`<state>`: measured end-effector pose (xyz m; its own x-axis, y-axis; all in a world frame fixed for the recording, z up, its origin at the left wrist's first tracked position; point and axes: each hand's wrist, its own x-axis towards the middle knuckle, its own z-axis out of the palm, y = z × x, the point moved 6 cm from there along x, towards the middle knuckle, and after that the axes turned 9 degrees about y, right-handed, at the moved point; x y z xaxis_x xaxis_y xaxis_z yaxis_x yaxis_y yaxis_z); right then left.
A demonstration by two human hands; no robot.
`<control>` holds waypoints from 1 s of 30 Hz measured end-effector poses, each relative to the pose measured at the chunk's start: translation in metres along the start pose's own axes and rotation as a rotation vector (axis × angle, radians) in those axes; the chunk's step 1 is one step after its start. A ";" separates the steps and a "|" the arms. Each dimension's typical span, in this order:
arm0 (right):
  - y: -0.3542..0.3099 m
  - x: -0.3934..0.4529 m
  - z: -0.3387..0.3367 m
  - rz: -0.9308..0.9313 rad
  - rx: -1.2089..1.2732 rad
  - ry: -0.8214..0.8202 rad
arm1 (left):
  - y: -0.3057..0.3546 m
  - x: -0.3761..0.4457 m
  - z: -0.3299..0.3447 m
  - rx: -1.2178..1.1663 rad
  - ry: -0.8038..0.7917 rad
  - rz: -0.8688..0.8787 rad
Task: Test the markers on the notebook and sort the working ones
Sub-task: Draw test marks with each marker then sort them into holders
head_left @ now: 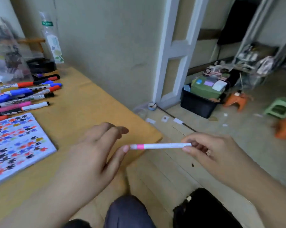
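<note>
A slim white marker with a pink band (160, 146) lies level in the air past the table's right corner. My right hand (209, 150) pinches its right end between thumb and fingers. My left hand (96, 150) is spread with relaxed fingers, and its thumb tip touches the marker's left end. The notebook (15, 145), covered with red, blue and black flower marks, lies on the table at the left. A row of several markers (23, 97) in red, blue, pink and black lies behind the notebook.
The low wooden table (83, 102) ends at a corner near my hands. Clear plastic bags (9, 55) stand at its back left. On the floor to the right are a black bin (198, 102), orange stools (237, 101) and a green stool (280, 107).
</note>
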<state>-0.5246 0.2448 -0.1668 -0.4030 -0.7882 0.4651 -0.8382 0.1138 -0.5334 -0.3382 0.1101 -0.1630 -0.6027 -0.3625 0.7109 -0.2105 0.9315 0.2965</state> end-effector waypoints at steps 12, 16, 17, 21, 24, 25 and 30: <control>0.202 -0.189 -0.068 0.656 -0.351 -0.058 | 0.146 -0.029 0.199 -0.176 -0.351 0.323; 0.233 -0.226 -0.035 0.832 -0.274 -0.215 | 0.146 -0.039 0.215 -0.146 -0.411 0.311; 0.233 -0.229 -0.029 0.831 -0.269 -0.247 | 0.144 -0.040 0.214 -0.143 -0.413 0.304; 0.217 -0.201 -0.022 0.746 -0.187 -0.169 | 0.132 -0.035 0.200 -0.123 -0.385 0.278; 0.183 -0.155 -0.020 0.621 -0.101 -0.106 | 0.118 -0.027 0.179 -0.075 -0.327 0.236; 0.169 -0.139 -0.018 0.577 -0.068 -0.090 | 0.112 -0.025 0.170 -0.066 -0.312 0.218; 0.088 -0.061 0.001 0.297 0.055 -0.041 | 0.070 -0.015 0.114 0.005 -0.216 0.130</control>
<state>-0.5732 0.3023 -0.2422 -0.6112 -0.7492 0.2553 -0.6646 0.3106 -0.6796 -0.4316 0.1846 -0.2256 -0.7755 -0.2260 0.5895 -0.1245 0.9701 0.2081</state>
